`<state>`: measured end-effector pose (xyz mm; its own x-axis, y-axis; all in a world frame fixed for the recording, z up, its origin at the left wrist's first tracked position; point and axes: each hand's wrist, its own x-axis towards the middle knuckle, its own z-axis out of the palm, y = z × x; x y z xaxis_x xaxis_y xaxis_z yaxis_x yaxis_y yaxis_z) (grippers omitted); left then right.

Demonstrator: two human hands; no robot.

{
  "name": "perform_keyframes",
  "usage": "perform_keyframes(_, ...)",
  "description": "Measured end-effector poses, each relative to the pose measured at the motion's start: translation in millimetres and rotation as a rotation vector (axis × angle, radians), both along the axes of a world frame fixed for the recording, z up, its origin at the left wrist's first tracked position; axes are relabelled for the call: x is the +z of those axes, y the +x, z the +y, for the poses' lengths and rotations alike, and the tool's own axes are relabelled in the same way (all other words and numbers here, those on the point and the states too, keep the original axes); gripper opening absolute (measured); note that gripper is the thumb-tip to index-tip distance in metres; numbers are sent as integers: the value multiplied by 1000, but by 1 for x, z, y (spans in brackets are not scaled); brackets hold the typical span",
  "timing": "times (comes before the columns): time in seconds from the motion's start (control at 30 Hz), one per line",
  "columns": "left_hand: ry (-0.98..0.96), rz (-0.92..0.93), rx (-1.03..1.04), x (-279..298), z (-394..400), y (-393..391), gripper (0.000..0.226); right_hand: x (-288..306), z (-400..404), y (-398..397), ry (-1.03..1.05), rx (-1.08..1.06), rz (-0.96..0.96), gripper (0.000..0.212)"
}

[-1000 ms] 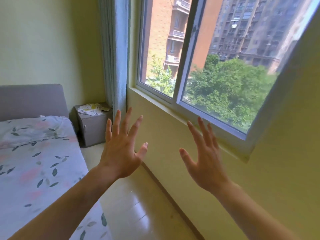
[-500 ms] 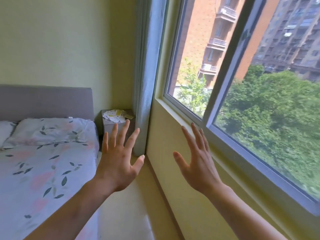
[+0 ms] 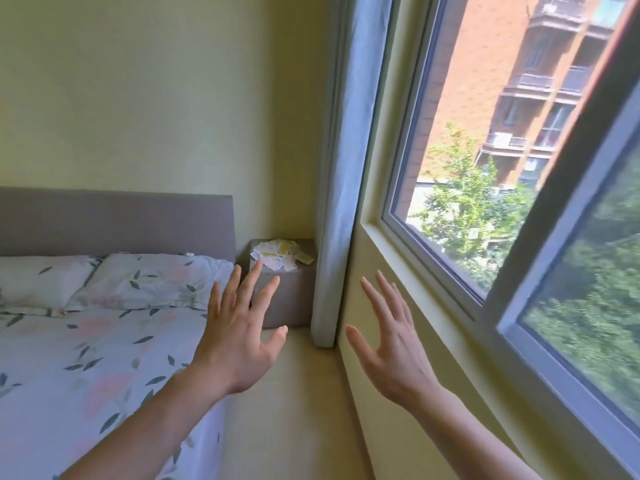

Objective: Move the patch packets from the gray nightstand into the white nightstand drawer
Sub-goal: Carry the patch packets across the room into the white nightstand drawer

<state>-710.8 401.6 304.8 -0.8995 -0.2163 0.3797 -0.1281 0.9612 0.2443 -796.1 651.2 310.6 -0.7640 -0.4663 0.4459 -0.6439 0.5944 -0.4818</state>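
Observation:
A pile of white and yellow patch packets [image 3: 280,255] lies on top of the gray nightstand [image 3: 290,299] in the far corner, between the bed and the curtain. My left hand [image 3: 239,327] is raised in front of me with fingers spread and holds nothing; its fingertips overlap the nightstand's left side in the picture, well short of it. My right hand [image 3: 391,344] is also raised with straight spread fingers, empty, in front of the wall under the window. No white nightstand is in view.
A bed [image 3: 86,348] with leaf-print sheets, two pillows and a gray headboard [image 3: 114,223] fills the left. A pale curtain [image 3: 341,188] hangs right of the nightstand. The window [image 3: 519,168] and its wall run along the right. A narrow floor strip [image 3: 298,403] leads to the nightstand.
The view has swung left and come nearer the corner: the nightstand now sits higher and more central, more bed shows. Both hands stay raised and spread.

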Motion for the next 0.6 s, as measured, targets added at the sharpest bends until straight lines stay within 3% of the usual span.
perform_keyframes(0.33,41,-54,155,-10,-96,-125,86,-15,-131,-170,15,205,-78,75)
perform_keyframes(0.6,96,-113,147,-42,-216,-262,89,-38,-230,-304,51,182,-125,76)
